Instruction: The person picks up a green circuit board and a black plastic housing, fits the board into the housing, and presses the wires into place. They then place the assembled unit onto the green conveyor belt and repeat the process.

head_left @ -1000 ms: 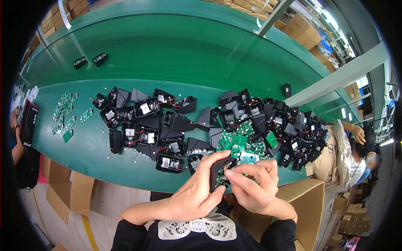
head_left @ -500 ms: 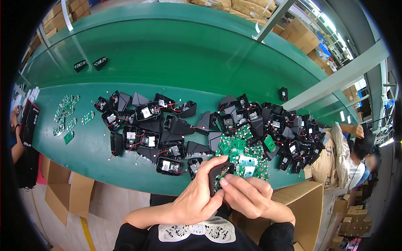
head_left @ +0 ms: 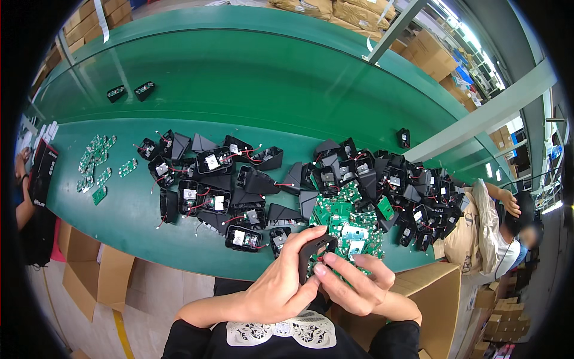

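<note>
Held in my left hand [head_left: 278, 284] is a small black plastic housing [head_left: 309, 251], tilted with its open side toward the right. A bit of green circuit board and a red wire show inside it. My right hand [head_left: 356, 287] pinches at that opening, thumb and index finger at the wire, the other fingers loosely bent. Whatever lies between those fingertips is too small and hidden to make out. Just beyond both hands spreads a heap of loose green circuit boards [head_left: 341, 212] on the green table [head_left: 143, 245].
Many black housings [head_left: 209, 161] with red wires lie left of the boards, and more are piled at right [head_left: 412, 179]. A few boards [head_left: 95, 158] lie far left. Open cardboard boxes [head_left: 427, 293] stand below the table edge. Another person's arm [head_left: 505, 197] shows at right.
My right hand's fingers have loosened and spread slightly at the opening, and a red wire now shows there. My left hand keeps its hold on the housing.
</note>
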The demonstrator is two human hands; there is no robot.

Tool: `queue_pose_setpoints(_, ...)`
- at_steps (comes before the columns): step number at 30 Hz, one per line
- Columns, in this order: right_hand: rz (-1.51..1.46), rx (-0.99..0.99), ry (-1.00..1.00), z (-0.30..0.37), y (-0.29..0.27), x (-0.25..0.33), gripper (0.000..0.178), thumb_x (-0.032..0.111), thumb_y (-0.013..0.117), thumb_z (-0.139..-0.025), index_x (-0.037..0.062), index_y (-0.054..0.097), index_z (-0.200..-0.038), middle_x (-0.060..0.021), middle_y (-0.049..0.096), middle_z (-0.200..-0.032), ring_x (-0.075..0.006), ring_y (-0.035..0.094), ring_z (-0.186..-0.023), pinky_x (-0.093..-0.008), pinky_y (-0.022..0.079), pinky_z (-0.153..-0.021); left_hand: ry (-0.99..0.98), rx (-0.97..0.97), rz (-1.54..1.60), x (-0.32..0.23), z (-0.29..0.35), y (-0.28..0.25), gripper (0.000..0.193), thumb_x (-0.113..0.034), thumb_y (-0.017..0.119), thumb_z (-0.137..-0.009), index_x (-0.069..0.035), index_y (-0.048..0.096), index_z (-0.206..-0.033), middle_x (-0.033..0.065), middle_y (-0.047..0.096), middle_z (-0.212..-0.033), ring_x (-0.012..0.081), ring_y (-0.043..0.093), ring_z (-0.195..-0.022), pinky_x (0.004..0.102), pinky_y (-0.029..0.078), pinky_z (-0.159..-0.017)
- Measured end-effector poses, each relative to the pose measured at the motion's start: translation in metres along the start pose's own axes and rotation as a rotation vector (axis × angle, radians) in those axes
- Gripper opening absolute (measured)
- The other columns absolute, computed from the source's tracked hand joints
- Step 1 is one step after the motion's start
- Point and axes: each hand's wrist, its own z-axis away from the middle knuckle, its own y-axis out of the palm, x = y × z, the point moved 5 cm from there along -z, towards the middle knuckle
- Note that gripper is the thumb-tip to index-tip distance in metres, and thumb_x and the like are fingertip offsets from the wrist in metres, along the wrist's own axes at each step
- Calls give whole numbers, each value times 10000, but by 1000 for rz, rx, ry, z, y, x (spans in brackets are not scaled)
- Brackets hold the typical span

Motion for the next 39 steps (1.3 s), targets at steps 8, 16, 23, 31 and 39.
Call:
queue_pose_setpoints(8, -223, 33, 135, -1, 8, -8, 244, 91, 633, -655, 120, 688, -890, 21, 648, -952, -113, 486, -737, -205, 405, -650, -5, -28, -6, 3, 2, 0, 623, 28, 495, -766, 64, 162, -1291, 242, 354, -1200, 354, 445, -1061, 385, 350, -926)
queue_pose_setpoints(16, -54, 131, -102, -10, 16, -2, 268, 114, 561, -700, 90, 663, -946, -1, 636, -944, -122, 496, -753, -227, 446, -605, -74, -50, -83, 9, 3, -8, 631, 37, 478, -748, 71, 164, -1294, 247, 324, -1274, 368, 392, -1169, 385, 316, -977)
queue_pose_setpoints(23, -275, 141, 176, -5, 30, -17, 581, -118, 465, -590, -91, 440, -1169, -62, 669, -879, -201, 537, -802, -281, 474, -649, -458, 50, 259, 28, -5, -11, 501, -52, 390, -866, -43, 184, -1322, 201, 431, -1130, 211, 533, -824, 304, 435, -715)
queue_pose_setpoints(31, -570, 161, 408, 0, 31, -41, 524, -140, 462, -585, -37, 490, -1098, -65, 675, -933, -238, 553, -865, -297, 451, -753, -463, 4, 459, 37, -9, -20, 509, -109, 382, -883, -76, 151, -1336, 143, 396, -1105, 100, 451, -548, 224, 404, -490)
queue_pose_setpoints(39, -389, 6, 409, 5, 29, -56, 460, -89, 494, -508, 24, 618, -936, -21, 681, -887, -204, 566, -808, -247, 463, -675, -531, -151, 249, 50, -44, -57, 483, -128, 427, -887, -68, 226, -1322, 150, 454, -1097, 173, 539, -726, 270, 494, -533)
